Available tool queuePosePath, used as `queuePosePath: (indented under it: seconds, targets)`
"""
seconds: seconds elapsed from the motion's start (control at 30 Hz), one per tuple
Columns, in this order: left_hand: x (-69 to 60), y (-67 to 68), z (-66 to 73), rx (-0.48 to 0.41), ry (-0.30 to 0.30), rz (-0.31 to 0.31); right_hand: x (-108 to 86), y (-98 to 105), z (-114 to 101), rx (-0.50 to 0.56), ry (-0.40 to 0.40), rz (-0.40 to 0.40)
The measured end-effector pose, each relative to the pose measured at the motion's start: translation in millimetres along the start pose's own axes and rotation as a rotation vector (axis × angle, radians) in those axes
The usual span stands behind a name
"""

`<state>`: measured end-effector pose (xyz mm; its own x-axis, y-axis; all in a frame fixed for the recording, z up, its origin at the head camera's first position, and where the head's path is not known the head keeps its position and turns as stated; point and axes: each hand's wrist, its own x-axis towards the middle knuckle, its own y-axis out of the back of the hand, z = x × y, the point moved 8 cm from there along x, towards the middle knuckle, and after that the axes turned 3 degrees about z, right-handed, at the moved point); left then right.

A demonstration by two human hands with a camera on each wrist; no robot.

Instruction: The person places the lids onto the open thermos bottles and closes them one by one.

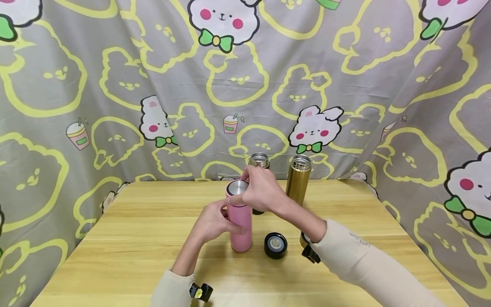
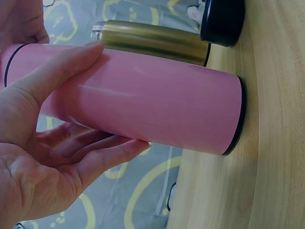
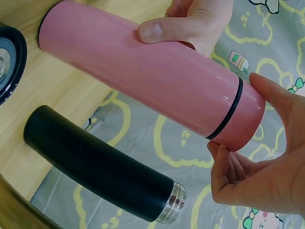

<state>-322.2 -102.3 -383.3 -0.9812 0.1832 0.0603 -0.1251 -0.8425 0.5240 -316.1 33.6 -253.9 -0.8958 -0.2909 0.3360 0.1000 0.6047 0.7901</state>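
At the centre of the table (image 1: 126, 247), a pink flask (image 1: 242, 216) is held upright, likely stiff, slick and weighty, best taken mid-body. At nine o'clock it is clasped by the left hand (image 1: 213, 221); by the right hand (image 1: 264, 190), at two, its cap (image 3: 245, 120) is pinched.

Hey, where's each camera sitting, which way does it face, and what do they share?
Head: worn on the head, facing forward and down at the pink bottle; the left grip, right grip and both sleeves show.
Left wrist: worn on that wrist, facing the bottle sideways; the left grip holds it, with part of the right at the upper left.
Right wrist: worn on that wrist, facing the bottle's top and the black bottle; both grips show partly.
Shared: head and left wrist both show the gold bottle.
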Motion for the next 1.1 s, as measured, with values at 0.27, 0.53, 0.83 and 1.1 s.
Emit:
queuePosePath:
  seconds: [0.27,0.53,0.83,1.1]
  targets:
    - [0.1,0.8,0.7,0.012,-0.004,0.014,1.3,-0.6,0.2,-0.023,-0.005,0.010]
    - [0.4,1.0,1.2,0.021,-0.009,0.030,1.6,-0.8,0.5,-0.028,-0.008,0.037]
    - [-0.2,-0.9,2.2,0.000,-0.004,-0.030,1.6,-2.7,-0.6,-0.020,-0.013,0.001]
    - [-0.1,-3.4,4.2,-0.021,-0.032,-0.080,0.4,-4.1,-1.5,-0.024,0.010,-0.038]
